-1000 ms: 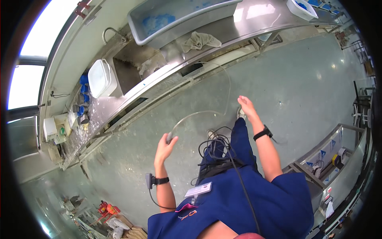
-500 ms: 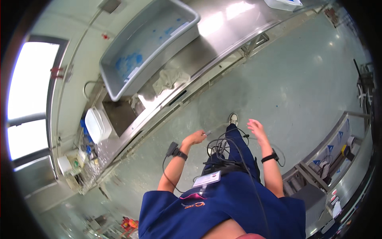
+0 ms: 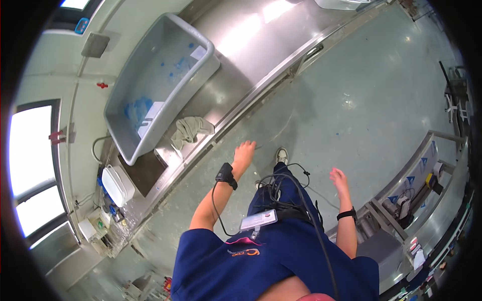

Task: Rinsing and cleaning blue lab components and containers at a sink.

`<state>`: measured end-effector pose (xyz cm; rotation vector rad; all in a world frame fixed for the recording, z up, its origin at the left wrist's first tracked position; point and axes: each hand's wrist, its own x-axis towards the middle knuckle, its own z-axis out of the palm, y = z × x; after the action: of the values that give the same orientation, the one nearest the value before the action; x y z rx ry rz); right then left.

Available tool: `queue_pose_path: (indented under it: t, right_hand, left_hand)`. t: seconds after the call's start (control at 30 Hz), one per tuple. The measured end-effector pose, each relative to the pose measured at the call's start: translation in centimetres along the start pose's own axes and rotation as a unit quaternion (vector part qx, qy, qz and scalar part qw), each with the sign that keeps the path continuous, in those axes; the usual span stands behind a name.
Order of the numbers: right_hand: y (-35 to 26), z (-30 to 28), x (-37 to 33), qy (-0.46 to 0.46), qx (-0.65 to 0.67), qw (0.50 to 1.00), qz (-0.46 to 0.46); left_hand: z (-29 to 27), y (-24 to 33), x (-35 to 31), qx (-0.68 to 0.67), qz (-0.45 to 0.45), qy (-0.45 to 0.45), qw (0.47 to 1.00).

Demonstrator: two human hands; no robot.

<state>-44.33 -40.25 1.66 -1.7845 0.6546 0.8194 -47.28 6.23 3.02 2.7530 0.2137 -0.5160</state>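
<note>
Nearest the camera is the person's dark blue short-sleeved top (image 3: pixel 261 261), smooth cloth with a small white oblong badge (image 3: pixel 258 219) clipped at the waist and black cables (image 3: pixel 281 188) looping down over the dark blue trousers. One pale shoe (image 3: pixel 281 155) shows on the grey-green polished floor (image 3: pixel 361 100), which is scuffed and glossy.

The right hand (image 3: pixel 340 180) hangs to the right over the floor, its grip spread, fingers loose and holding nothing; a black band sits on that wrist. The left hand (image 3: pixel 244 153) reaches farther out, toward the edge of the long stainless-steel surface (image 3: pixel 251 60); its grip is also spread and empty, the fingertips just short of the metal rim. A black boxy device (image 3: pixel 224 173) is strapped to that wrist, with a thin cable running back along the forearm.

Just beyond the left hand, on the steel surface, lies a crumpled grey-green cloth (image 3: pixel 190 129), soft and folded on itself. Farther left stands a large grey plastic tub (image 3: pixel 150 75), rectangular with rounded corners and matt walls, with blue and white scraps inside. To its near left is a sunken sink and a white lidded plastic box (image 3: pixel 117 185). At the right, metal shelving (image 3: pixel 416 185) carries small items.
</note>
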Motion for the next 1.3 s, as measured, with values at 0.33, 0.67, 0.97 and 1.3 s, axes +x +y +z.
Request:
queue_pose_path:
  t: [0.33,0.67,0.97,1.3]
  right_hand:
    - [-2.5,1.1,0.0,-0.041,-0.189,0.975,-0.111]
    - [-3.7,1.2,2.7,-0.089,-0.264,0.951,-0.138]
    - [-24.8,12.8,7.0,-0.176,-0.234,0.896,-0.335]
    - [-49.8,46.1,-6.2,-0.058,-0.327,0.638,-0.695]
  left_hand:
    - [-8.0,-1.2,6.7,0.147,0.11,0.164,0.969]
    - [-15.4,-4.7,7.7,-0.048,-0.215,0.371,0.902]
    - [-17.6,-18.3,-16.7,-0.389,-0.304,0.377,0.784]
    - [-27.2,-31.0,-17.5,-0.284,-0.268,0.481,0.785]
